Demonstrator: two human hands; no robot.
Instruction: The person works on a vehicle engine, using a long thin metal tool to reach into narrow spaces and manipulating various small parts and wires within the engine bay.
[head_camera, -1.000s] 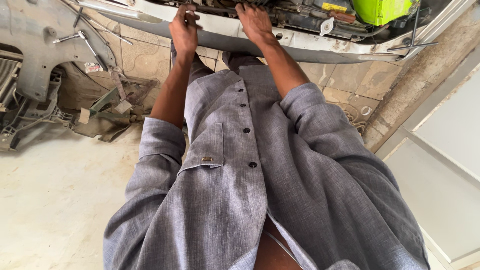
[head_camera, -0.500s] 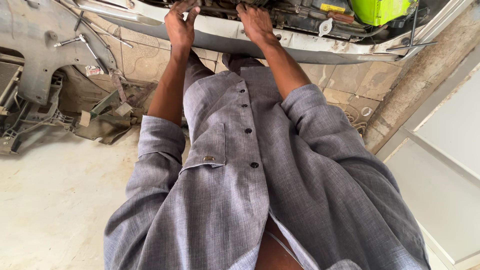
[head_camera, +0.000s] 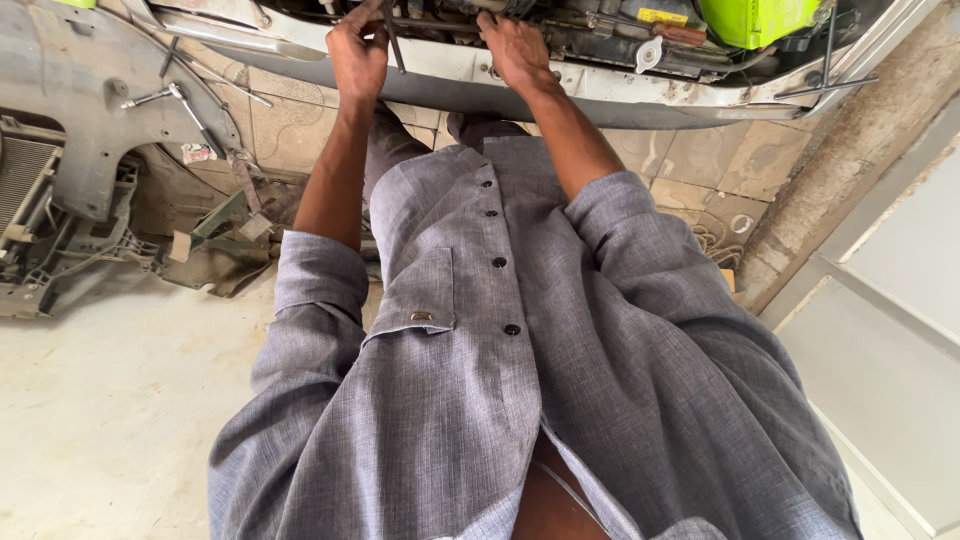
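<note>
— Head view: where's the thin dark tool (head_camera: 392, 40)?
— Clenched in the left hand (head_camera: 358, 55), at the car's front panel (head_camera: 600, 95).
— The right hand (head_camera: 515, 45)?
— Curled over the panel's edge; gripping something, perhaps. Green battery (head_camera: 760, 20) beyond.

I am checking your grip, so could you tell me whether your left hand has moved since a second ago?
Yes. The left hand has shifted up from the grey front panel towards the engine bay, closed around a thin dark rod.
</note>
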